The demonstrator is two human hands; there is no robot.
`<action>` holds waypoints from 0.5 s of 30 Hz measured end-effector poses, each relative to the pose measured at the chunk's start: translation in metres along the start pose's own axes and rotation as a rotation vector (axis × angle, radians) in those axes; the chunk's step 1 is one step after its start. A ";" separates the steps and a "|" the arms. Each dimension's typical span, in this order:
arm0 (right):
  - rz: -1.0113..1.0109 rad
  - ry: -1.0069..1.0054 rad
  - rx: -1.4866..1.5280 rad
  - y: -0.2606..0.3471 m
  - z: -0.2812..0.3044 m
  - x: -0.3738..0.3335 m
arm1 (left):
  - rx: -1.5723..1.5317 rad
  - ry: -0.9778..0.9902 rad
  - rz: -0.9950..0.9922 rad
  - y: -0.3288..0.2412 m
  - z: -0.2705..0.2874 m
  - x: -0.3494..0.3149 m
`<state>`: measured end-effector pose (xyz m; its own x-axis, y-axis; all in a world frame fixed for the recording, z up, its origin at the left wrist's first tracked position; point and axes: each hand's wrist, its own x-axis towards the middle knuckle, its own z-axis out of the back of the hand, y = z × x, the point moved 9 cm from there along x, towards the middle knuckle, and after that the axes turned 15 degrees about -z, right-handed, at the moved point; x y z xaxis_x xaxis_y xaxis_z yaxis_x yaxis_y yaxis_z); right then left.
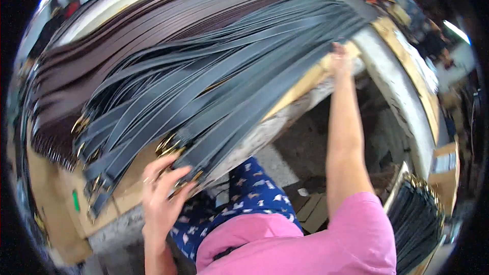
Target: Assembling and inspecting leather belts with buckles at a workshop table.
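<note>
Many black belts (239,76) with gold-coloured buckles lie fanned across the table, slanting from the near left to the far right. At the near buckle end, my left hand (164,186) curves its fingers around the ends of the closest belts; gold buckles (170,145) show beside the fingertips. My right arm stretches far forward. My right hand (340,60) is at the other end of the same belts, against their near edge; its fingers are blurred, and how they close is hidden.
Dark brown belts (102,66) lie in a wide layer behind the black ones. A green strip (76,200) lies on the board at left. Down at my right, a box holds more black belts (415,224) with gold buckles. A pale, worn table edge (290,117) runs before me.
</note>
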<state>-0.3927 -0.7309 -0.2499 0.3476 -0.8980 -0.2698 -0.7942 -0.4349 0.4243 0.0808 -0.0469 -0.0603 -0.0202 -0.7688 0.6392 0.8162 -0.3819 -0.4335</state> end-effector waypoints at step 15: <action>0.343 -0.168 -0.996 -0.112 -0.085 -0.098 | 0.099 -0.194 0.092 0.043 0.016 -0.057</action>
<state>-0.2959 -0.5999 -0.1973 0.0488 -0.9952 -0.0851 -0.0444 -0.0873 0.9952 0.1266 -0.0114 -0.1049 0.1603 -0.6812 0.7144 0.8622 -0.2557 -0.4373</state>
